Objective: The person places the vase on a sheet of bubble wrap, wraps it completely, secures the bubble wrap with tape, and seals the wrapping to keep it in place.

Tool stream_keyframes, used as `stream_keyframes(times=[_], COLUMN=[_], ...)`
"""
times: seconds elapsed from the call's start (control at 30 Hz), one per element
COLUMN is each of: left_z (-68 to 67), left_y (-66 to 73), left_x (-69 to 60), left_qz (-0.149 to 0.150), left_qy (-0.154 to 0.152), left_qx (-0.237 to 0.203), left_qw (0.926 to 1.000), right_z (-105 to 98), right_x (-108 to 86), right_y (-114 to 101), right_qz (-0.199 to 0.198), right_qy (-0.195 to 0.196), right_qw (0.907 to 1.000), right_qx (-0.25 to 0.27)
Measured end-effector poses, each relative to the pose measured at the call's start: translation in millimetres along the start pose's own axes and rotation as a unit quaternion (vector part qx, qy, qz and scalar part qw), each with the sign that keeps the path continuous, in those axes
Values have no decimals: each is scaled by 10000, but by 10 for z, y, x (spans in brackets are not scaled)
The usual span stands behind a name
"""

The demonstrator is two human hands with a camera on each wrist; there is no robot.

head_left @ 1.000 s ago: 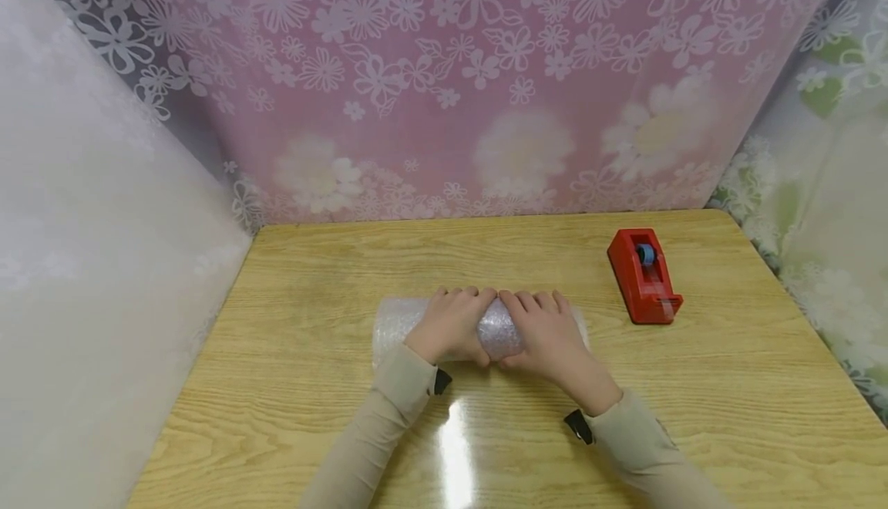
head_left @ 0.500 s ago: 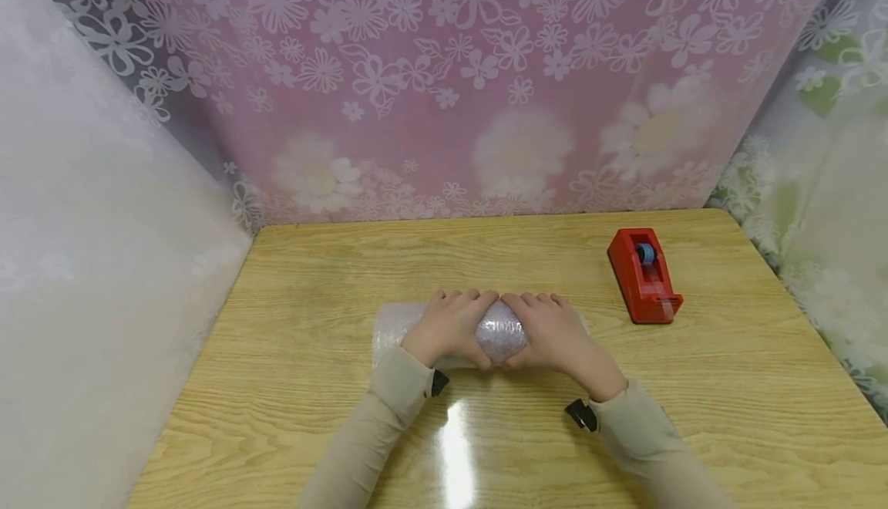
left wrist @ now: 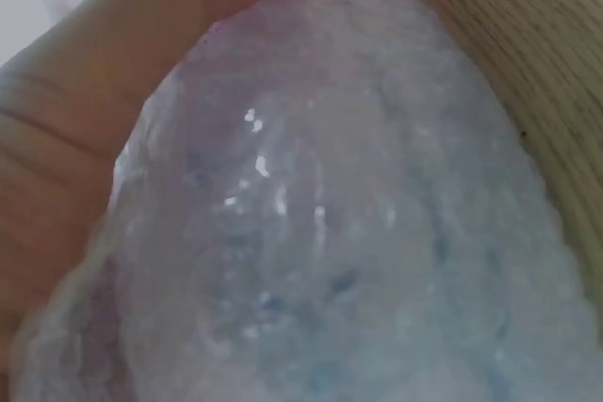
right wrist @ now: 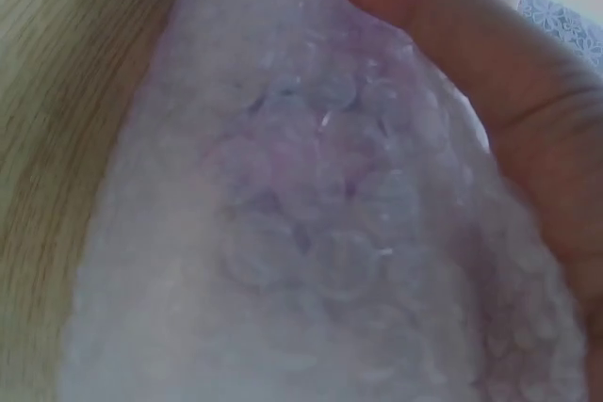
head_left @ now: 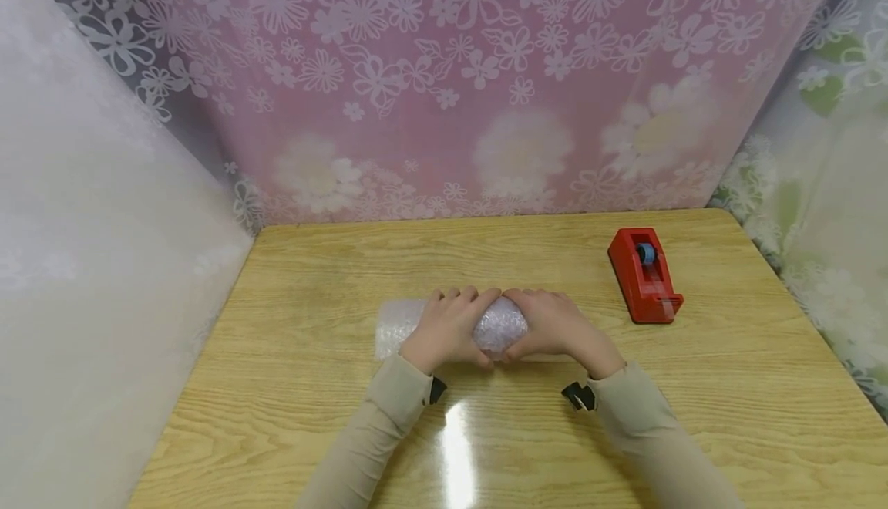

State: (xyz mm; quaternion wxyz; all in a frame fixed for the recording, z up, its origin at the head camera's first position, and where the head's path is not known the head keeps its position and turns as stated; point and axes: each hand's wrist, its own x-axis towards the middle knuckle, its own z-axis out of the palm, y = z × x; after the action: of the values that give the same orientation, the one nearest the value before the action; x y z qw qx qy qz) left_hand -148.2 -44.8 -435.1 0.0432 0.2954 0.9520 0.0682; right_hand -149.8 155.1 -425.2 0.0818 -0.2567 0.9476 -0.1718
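A roll of clear bubble wrap [head_left: 501,327] lies sideways across the wooden table, and something faintly purple shows through its layers. My left hand [head_left: 451,329] grips it left of the middle, fingers over the far side and thumb on the near side. On the right part, my right hand [head_left: 553,328] grips it the same way, the two thumbs close together. In the left wrist view the bubble wrap [left wrist: 311,204] fills most of the frame beside the thumb. The right wrist view shows the bubble wrap [right wrist: 283,223] close up, its bubbles visible.
A red tape dispenser [head_left: 644,278] with a blue-cored roll stands at the back right of the wooden table [head_left: 312,278]. Behind the table hangs a pink flowered curtain [head_left: 430,131], with pale curtains on both sides.
The roll shifted slightly nearer, then slightly back away, both hands staying on it. My right hand has turned a little, its wrist now a bit higher in view. The dispenser stays put.
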Motion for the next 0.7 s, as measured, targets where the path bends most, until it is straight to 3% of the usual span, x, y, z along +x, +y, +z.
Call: stream_keyframes(times=[0.4, 0.7], left_z=[-13, -91], left_y=[-39, 2], left_x=[36, 31], left_qz=[151, 58], left_qy=[40, -256], left_qx=[-77, -65], left_qw=[9998, 9996], right_z=[10, 41], right_x=[-5, -123], right_y=[-52, -216], right_qz=[283, 217], right_qy=[-65, 527], right_qw=[9994, 9926], right_qx=[-211, -1069])
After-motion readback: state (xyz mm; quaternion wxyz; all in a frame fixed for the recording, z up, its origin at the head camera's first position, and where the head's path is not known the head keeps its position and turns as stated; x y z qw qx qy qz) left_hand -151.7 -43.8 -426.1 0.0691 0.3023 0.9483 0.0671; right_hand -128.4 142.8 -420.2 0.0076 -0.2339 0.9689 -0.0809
